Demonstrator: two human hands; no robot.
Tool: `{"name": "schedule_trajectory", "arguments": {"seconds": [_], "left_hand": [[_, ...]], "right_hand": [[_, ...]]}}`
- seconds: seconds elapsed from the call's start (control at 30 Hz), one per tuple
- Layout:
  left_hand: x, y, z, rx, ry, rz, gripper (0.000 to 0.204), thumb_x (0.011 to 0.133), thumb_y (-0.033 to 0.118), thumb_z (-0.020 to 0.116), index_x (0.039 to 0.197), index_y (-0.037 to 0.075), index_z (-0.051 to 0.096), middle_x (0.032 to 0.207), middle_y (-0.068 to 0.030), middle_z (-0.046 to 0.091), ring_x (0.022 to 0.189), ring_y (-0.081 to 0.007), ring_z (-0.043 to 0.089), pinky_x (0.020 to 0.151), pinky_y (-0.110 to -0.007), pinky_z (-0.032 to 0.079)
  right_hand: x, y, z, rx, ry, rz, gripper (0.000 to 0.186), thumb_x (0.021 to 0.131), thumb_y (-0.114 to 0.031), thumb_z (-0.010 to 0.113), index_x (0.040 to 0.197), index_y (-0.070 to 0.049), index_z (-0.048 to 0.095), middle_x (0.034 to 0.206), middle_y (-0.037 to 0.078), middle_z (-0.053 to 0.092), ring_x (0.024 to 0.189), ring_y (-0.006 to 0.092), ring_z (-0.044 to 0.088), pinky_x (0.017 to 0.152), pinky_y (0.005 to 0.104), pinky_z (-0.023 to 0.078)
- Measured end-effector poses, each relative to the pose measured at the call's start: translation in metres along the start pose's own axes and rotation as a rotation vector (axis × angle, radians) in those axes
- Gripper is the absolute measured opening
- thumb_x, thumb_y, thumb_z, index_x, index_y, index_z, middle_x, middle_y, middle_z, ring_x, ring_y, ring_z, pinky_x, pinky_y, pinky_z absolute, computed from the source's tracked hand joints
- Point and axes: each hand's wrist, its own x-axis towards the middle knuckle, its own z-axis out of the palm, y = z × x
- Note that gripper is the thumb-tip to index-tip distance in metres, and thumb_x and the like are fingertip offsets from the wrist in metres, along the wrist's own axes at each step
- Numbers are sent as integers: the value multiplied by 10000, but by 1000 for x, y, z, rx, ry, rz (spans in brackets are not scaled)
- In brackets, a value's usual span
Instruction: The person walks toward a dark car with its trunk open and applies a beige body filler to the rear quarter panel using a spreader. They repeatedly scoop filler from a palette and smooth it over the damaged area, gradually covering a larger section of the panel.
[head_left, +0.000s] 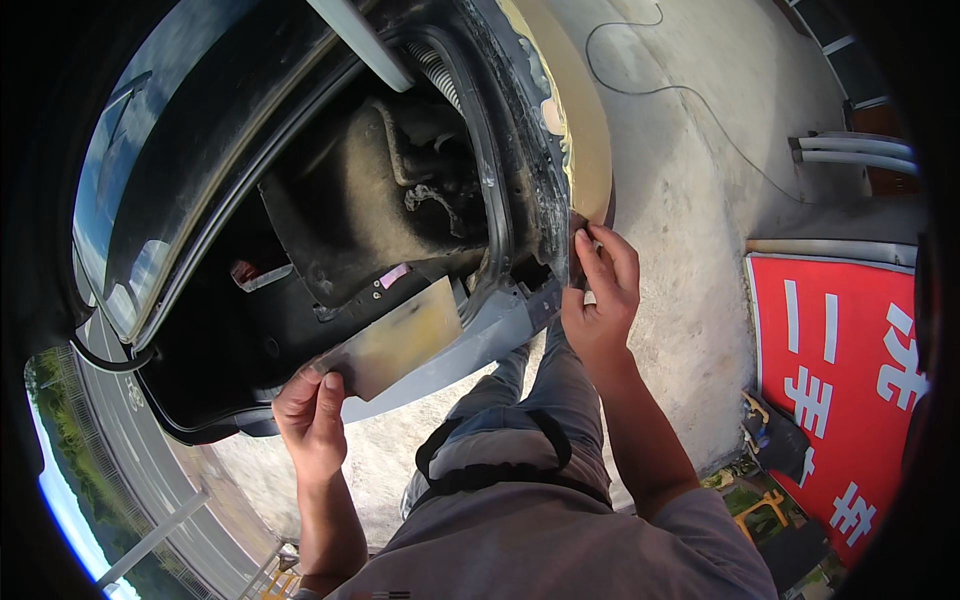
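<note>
My left hand [312, 410] grips the left end of a flat rectangular grey-beige plate [400, 335], smeared yellowish, held over the near edge of a car's open trunk [370, 190]. My right hand [605, 290] has its fingertips pinched at the body edge [555, 200] on the trunk's right, by a small dark piece; whether it holds that piece or only presses it, I cannot make out. Tan filler with a rough pale edge [585, 140] covers the panel above my right hand. A small pink item [393, 277] lies inside the trunk.
The raised lid [180, 190] with its glass is at the left, a pale strut [365, 45] at the top. Concrete ground [680, 380] carries a dark hose [700, 100]. A red sign board [830, 380] stands at the right. A road [170, 480] shows at the lower left.
</note>
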Motion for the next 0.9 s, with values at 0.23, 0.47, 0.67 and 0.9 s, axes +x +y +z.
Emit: {"name": "schedule_trajectory", "arguments": {"seconds": [0.23,0.47,0.67,0.9], "left_hand": [[7,13,14,105,-30,22,176,1032,94,641,1122,-38,715,938,-19,706,813,-64,600,774,-229,507],[15,24,43,-13,-86,22,162,1041,21,573,1154,-23,680,1010,-79,725,859,-132,698,792,-300,618],[20,12,88,-157,-259,-90,105,1048,50,583,984,18,660,969,-33,705,877,-105,660,849,-307,576],[30,15,143,-206,-395,-119,134,1044,64,608,933,22,669,795,62,588,755,-23,464,687,-207,404]], "right_hand": [[-46,-3,1,-8,16,38,556,688,158,599,1208,-3,711,1240,180,626,1121,395,635,936,445,548],[-39,-3,-59,120,-39,167,381,865,104,572,1225,43,681,1207,203,651,1087,352,657,942,389,528],[26,-1,-113,933,26,669,345,1036,-13,501,1368,60,562,1251,97,633,1174,166,576,1038,312,428],[86,-25,-139,1194,-185,540,320,1033,-45,546,1340,35,588,1227,78,647,1144,158,597,994,327,454]]}}
